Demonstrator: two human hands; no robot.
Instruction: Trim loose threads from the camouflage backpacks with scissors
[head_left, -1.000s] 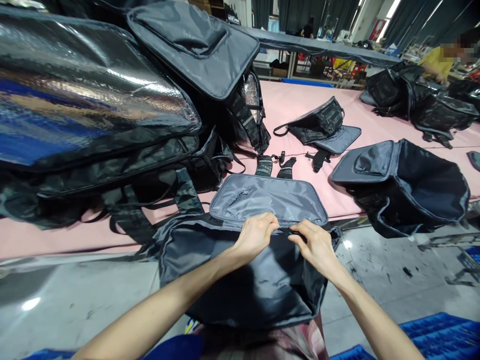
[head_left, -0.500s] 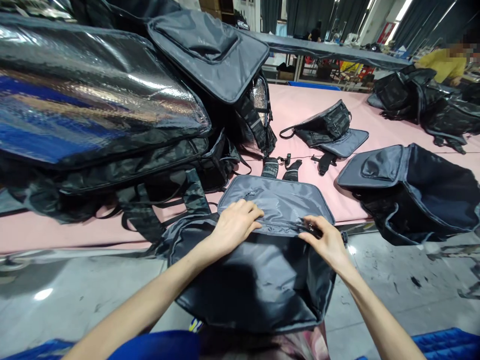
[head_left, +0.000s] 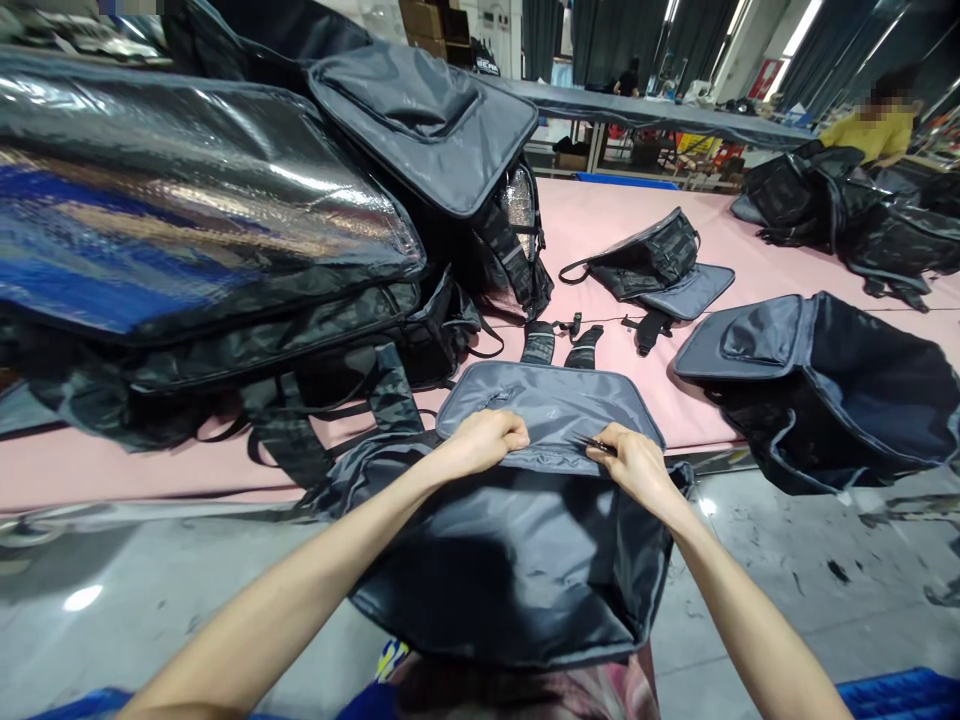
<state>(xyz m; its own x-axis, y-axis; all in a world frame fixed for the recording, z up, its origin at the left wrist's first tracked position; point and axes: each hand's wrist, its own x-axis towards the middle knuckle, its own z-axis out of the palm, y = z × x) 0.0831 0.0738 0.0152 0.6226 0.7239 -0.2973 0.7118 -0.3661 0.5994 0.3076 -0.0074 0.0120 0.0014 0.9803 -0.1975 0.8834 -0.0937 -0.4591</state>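
Observation:
In front of me a backpack (head_left: 480,570) lies open, its dark grey lining showing and its lid flap (head_left: 559,385) folded back over the table edge. My left hand (head_left: 484,440) is closed at the flap's seam, its curled fingers pinching the grey lining. My right hand (head_left: 634,460) is closed around small dark thread snips (head_left: 596,444), whose pointed tips face left, close to the lining by the same seam. Most of the snips' handle is hidden in the palm.
Large camouflage bags with a silver foil lining (head_left: 225,190) are piled at the left on the pink table (head_left: 600,215). Another open bag (head_left: 870,390) stands at the right edge, a smaller one (head_left: 652,260) behind. A person in yellow (head_left: 866,130) is at the far right.
My left fingers have curled in more tightly at the seam. My right hand has moved slightly left and closed further around the snips, whose tips show more clearly.

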